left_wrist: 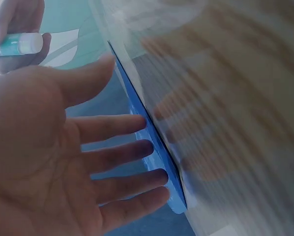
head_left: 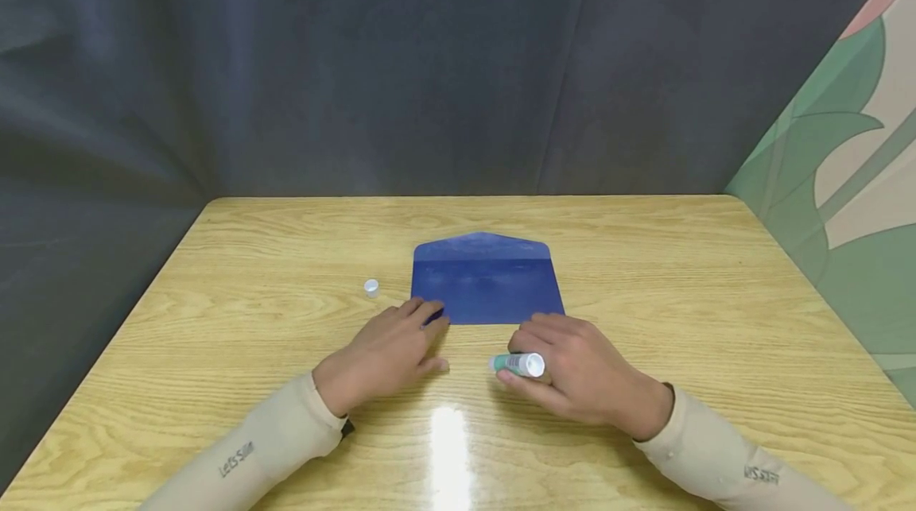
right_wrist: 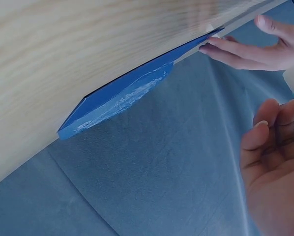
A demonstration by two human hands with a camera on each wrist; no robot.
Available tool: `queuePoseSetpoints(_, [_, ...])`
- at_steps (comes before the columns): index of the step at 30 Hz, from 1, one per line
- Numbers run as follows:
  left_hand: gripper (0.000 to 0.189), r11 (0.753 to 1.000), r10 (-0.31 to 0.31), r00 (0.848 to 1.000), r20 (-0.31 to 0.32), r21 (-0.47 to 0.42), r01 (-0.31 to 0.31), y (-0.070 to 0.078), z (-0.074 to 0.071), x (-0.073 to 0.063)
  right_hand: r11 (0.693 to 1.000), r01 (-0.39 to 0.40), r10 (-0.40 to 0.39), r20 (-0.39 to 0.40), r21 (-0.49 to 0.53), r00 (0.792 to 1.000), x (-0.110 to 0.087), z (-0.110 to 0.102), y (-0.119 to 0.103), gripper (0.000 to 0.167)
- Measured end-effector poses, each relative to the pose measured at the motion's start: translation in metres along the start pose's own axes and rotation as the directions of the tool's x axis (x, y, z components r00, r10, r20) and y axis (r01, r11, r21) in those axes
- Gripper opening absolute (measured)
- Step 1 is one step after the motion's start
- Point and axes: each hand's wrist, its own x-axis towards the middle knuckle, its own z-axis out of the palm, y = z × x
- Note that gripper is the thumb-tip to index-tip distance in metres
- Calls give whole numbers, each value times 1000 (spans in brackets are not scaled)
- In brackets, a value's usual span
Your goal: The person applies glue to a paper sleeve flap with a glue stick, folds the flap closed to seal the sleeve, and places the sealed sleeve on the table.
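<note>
A blue envelope [head_left: 487, 292] lies on the table with its pointed flap unfolded towards the back. Whitish smears streak the flap [right_wrist: 120, 104] in the right wrist view. My left hand [head_left: 386, 348] rests at the envelope's near left corner, fingers extended and the thumb spread away. Just in front of the near right corner, my right hand [head_left: 583, 372] grips a green and white glue stick [head_left: 511, 365] between thumb and curled fingers. The glue stick points sideways, and one white end faces the head camera. A small white cap [head_left: 371, 287] sits left of the envelope.
The wood-grain table [head_left: 644, 257] carries these things. Dark cloth [head_left: 401, 66] hangs behind it and along the left side. A panel with green leaf shapes [head_left: 851, 177] stands at the right edge.
</note>
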Motion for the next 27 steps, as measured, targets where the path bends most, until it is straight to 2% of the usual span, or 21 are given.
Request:
queuePoseSetpoints(5, [67,1000,-17,998,56,-14,18,2,1,0,1000,5,-5,1,-9,1000,0,0,0,32])
queuePoseSetpoints(9, [68,1000,-21,997,74,-3,21,4,0,-1,1000,4,-4,3,-9,1000,0,0,0,32])
queuePoseSetpoints(16, [67,999,14,996,87,38,-17,10,1,-8,1000,-8,8,-18,-23,1000,0,-3,4,35])
queuePoseSetpoints(24, [67,987,79,995,64,132,-87,18,7,-24,999,3,-4,-38,-39,999,1,-3,7,36])
queuePoseSetpoints(27, [67,988,86,994,74,119,-94,20,7,-30,999,4,-6,-40,-39,999,2,-3,7,36])
